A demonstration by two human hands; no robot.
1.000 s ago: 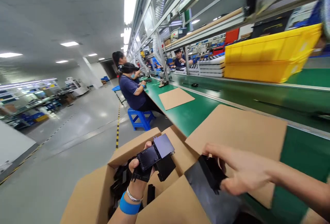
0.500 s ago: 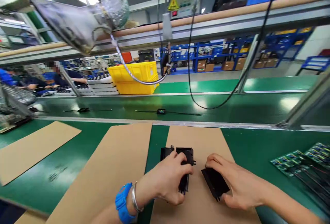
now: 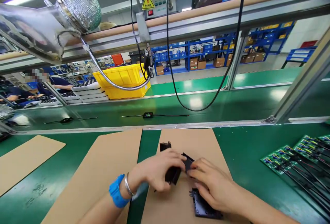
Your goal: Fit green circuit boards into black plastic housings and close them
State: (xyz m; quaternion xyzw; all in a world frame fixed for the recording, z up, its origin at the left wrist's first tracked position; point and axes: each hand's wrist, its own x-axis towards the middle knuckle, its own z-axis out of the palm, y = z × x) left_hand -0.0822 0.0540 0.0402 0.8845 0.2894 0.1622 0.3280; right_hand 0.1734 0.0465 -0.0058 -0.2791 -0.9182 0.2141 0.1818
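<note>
My left hand [image 3: 160,170], with a blue wristband and a silver bangle, is closed round a black plastic case [image 3: 173,174] over the cardboard sheet [image 3: 170,210]. My right hand [image 3: 215,186] reaches in beside it, its fingertips pinching another black plastic piece [image 3: 188,162]. Under the right palm lies an open black plastic shell [image 3: 205,206], inner side up, with small prongs at its left edge. One more black plastic part [image 3: 165,146] stands just beyond my left hand. The fingers hide part of each piece.
Green circuit boards with black wires [image 3: 279,160] lie at the right. Two more cardboard sheets [image 3: 103,169] spread to the left. A small black device with thin leads [image 3: 147,115] rests on the far green strip. A black cable [image 3: 196,108] hangs ahead; people sit far left.
My right hand has come left to meet my left hand. The black shell it held now lies on the cardboard beneath it. The camera view has turned slightly right.
</note>
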